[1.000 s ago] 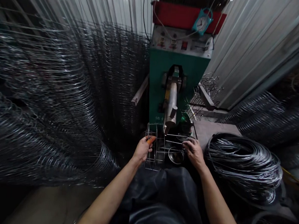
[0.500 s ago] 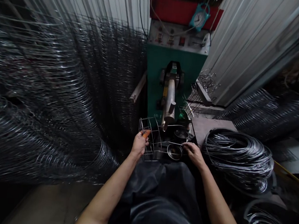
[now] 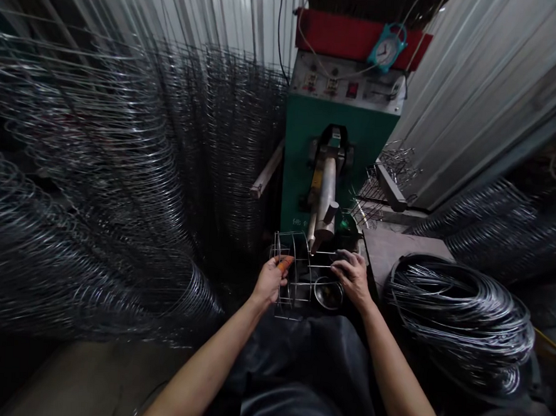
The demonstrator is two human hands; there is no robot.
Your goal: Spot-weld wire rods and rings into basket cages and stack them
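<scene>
A small wire frame (image 3: 293, 268) of rings and straight rods sits under the metal arm (image 3: 324, 201) of a green machine (image 3: 339, 133). My left hand (image 3: 270, 280) is closed on the frame's left side, with an orange tip on one finger. My right hand (image 3: 349, 272) is closed on a straight wire at the frame's right side, close to the arm's tip. A small round metal bowl (image 3: 328, 292) lies just below my right hand.
Big stacks of wire rings (image 3: 96, 178) fill the left. A coil of wire (image 3: 460, 313) lies on the right, with more rings (image 3: 507, 222) behind it. A rack of wire parts (image 3: 383, 177) stands right of the machine. A clock (image 3: 386, 48) hangs on its red top.
My right hand moved up and a little left along the frame, nearer the machine arm's tip. My left hand kept its hold on the frame's left side. The view shifted slightly.
</scene>
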